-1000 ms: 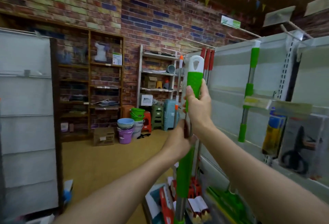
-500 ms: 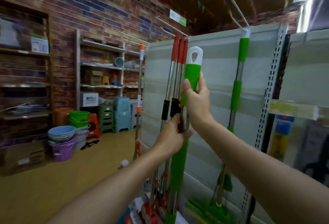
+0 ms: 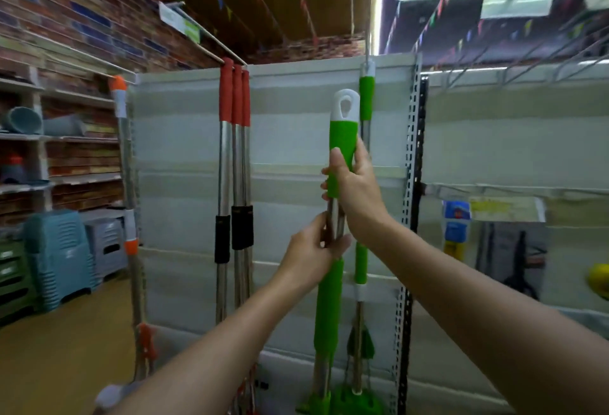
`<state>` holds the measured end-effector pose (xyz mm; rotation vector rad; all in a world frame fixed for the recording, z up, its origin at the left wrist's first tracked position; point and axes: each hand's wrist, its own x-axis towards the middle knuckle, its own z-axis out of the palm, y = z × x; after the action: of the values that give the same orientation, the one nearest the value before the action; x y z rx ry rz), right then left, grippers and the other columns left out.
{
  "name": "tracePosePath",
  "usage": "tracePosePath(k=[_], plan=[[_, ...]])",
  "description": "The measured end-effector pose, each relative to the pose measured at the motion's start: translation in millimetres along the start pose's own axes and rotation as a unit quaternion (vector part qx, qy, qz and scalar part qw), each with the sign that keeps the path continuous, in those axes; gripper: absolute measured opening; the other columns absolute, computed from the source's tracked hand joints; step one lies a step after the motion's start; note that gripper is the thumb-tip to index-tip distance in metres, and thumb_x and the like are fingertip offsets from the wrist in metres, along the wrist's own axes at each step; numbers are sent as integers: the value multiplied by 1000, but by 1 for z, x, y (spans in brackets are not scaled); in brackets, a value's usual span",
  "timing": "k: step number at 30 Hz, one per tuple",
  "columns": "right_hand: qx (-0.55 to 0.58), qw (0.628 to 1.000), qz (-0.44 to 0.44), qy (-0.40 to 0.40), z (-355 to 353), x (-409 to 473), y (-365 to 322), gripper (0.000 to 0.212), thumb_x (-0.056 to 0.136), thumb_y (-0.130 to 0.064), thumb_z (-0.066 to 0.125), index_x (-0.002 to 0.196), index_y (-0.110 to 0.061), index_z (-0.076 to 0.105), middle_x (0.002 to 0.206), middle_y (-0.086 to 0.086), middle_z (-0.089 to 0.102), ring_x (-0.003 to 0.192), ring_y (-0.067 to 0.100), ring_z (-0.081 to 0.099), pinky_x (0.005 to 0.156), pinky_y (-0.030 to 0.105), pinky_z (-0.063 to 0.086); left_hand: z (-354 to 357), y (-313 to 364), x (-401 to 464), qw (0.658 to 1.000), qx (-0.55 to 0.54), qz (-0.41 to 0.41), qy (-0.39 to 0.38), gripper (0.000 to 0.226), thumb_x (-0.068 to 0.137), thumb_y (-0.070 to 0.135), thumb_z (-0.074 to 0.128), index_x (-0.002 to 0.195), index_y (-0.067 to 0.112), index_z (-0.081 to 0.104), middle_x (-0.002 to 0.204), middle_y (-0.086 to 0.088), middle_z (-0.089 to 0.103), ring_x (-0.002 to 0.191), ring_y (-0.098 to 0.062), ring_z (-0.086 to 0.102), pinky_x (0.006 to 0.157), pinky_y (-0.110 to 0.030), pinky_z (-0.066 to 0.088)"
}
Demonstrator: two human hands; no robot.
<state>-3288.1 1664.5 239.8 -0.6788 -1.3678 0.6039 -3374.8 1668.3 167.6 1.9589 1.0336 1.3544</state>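
green mop (image 3: 342,137) is upright, centre of view, just in front of the white back panel (image 3: 290,151). right hand (image 3: 356,190) wraps the lower end of the top green grip, thumb laid up along it. left hand (image 3: 311,253) is just below, fingers curled round the bare steel shaft right above the lower green sleeve. The hands are nearly touching. The mop's white cap (image 3: 345,104) with the hanging hole sits above the right hand, lower than the peg (image 3: 367,19).

Around it:
- second mop (image 3: 366,98), same green, hangs from that peg directly behind and slightly right. The green mop overlaps it, and the right hand and wrist cover its mid shaft.
- perforated upright (image 3: 417,151) is just right of the second mop.
- red-handled mops (image 3: 234,94), three bunched together, hang to the left on the same panel, well apart from the green mop.
- orange-tipped pole (image 3: 120,98) stands at the panel's left edge.
- blue stools (image 3: 59,249) are on the floor far left, below shelves on the brick wall.

Hard to read:
- The green mop's bottom is cut off by the frame edge. Only a bit of green head (image 3: 313,404) shows, so floor contact is unclear.
- Left fingertips are mostly hidden behind the shaft.
- The right bay is blurred. There is a blue-and-yellow pack (image 3: 456,226) and a dark shape beside it that I can't identify. A yellow thing (image 3: 599,277) is cropped at the right edge.
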Motion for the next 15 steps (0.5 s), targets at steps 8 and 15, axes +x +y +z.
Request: tracePosePath(k=[8, 15], plan=[[43, 999, -20, 13, -32, 48, 20, 45, 99, -23, 46, 140, -11, 33, 96, 9, 61, 75, 16, 60, 69, 27, 53, 19, -9, 66, 994, -72, 70, -37, 26, 88, 11, 62, 85, 36, 61, 74, 9, 64, 72, -14, 59, 81, -48, 53], [40, 999, -7, 34, -34, 94, 30, 15, 99, -23, 48, 110, -13, 50, 81, 6, 60, 66, 16, 58, 64, 27, 49, 24, -6, 114, 994, -82, 66, -39, 21, 87, 7, 62, 84, 27, 57, 75, 3, 63, 71, -18, 58, 70, -36, 47]])
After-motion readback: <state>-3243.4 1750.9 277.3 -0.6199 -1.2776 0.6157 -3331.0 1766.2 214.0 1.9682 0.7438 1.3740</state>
